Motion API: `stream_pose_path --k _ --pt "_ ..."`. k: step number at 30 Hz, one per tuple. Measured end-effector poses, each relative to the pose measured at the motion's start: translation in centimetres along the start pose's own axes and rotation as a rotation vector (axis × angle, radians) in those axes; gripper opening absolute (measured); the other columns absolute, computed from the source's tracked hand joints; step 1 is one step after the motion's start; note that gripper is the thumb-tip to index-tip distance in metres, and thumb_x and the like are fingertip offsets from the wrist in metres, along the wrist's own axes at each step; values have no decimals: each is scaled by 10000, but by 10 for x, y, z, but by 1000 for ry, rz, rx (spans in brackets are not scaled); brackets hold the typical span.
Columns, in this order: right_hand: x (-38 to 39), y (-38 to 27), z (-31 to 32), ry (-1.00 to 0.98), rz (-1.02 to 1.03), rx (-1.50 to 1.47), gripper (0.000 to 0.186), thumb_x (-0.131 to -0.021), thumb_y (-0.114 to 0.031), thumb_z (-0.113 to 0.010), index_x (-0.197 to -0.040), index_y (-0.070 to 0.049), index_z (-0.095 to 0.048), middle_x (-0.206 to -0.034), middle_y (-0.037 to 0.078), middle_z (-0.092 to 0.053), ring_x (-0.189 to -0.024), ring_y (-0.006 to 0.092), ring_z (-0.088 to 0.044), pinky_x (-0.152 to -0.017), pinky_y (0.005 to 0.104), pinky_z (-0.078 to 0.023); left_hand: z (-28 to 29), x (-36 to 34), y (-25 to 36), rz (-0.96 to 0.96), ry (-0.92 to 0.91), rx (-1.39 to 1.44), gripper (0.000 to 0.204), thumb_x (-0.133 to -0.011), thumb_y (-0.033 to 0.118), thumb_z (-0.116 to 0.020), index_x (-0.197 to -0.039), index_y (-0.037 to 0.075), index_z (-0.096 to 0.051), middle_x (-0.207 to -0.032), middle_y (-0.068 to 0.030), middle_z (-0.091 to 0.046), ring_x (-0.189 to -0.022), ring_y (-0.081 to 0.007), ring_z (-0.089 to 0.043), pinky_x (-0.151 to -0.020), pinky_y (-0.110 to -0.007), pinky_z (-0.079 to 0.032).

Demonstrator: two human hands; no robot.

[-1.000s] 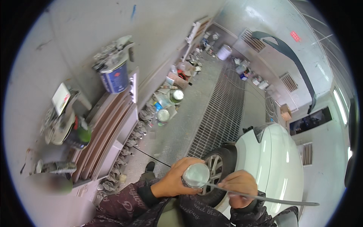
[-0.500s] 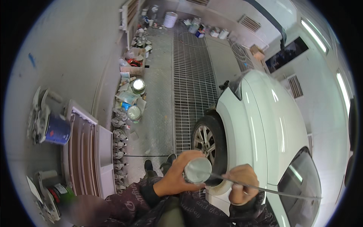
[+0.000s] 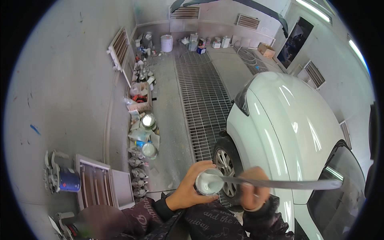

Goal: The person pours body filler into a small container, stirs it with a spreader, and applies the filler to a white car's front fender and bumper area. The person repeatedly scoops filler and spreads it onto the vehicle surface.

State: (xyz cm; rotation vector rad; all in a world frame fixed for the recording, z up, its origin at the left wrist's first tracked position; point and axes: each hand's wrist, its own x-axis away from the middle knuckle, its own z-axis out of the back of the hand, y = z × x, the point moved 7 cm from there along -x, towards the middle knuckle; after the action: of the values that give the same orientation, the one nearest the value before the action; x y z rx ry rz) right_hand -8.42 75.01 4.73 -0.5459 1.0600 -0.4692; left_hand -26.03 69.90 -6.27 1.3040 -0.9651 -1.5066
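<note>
My left hand (image 3: 185, 193) is wrapped round a cup (image 3: 197, 185) of pale white-green paint (image 3: 214, 185), its mouth facing up in front of my body. The paint's surface looks swirled, with a hollow in it. My right hand (image 3: 255, 193), slightly blurred, grips a long flat grey stir stick (image 3: 298, 184). One end of the stick reaches over the cup's right rim into the paint; the other points far right, across the white car (image 3: 267, 128). The car's front wheel (image 3: 228, 160) is just beyond the cup.
Paint cans (image 3: 148, 121), bags and several spray guns (image 3: 139, 173) line the left wall. A floor grating (image 3: 206, 108) runs alongside the car. Containers (image 3: 193, 43), a white bucket (image 3: 167, 43) and a cardboard box (image 3: 266, 50) stand at the back.
My view has tilted up, showing more of the back wall. The stick has turned from nearly edge-on to its broad face, and the paint's surface now looks swirled.
</note>
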Motion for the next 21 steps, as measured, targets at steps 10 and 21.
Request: stream_pose_path --k 10,21 --pt "-24 63 16 -313 -132 -102 96 -927 -81 -699 -914 14 -693 -801 126 -677 -685 287 -632 -625 380 -501 -26 -58 -19 -1 -30 -24 924 -703 188 -956 -1477 74 -463 -1522 -150 -455 -1426 -312 -442 -1188 -437 -341" --pt "-32 65 68 13 -138 37 62 -891 -75 -721 -902 -14 -717 -793 128 -696 -708 293 -677 -652 381 -546 -51 -108 -26 14 -144 178 866 -733 226 -929 -1464 80 -488 -1446 -122 -510 -1376 -297 -482 -1170 -429 -356"
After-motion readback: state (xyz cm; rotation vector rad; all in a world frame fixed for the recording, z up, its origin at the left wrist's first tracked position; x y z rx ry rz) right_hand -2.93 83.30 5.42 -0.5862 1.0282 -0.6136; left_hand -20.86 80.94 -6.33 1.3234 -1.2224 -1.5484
